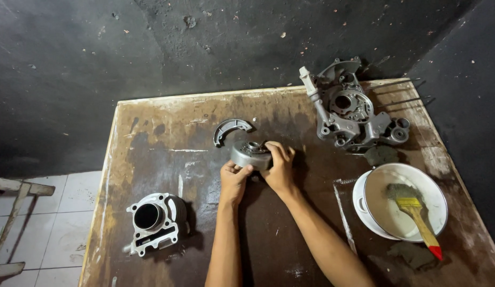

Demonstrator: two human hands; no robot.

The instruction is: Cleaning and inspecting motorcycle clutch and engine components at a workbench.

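Stained brown table (168,159) against dark walls: your left hand (234,178) and right hand (279,167) together clamp a round metal drum (250,154) mid-table.

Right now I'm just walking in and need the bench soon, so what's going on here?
A person grips a round metal drum part with both hands, left hand below, right hand on top, at the middle of a worn table. A curved brake shoe lies behind, a cylinder block front left, a crankcase and a brush in a white bowl right.
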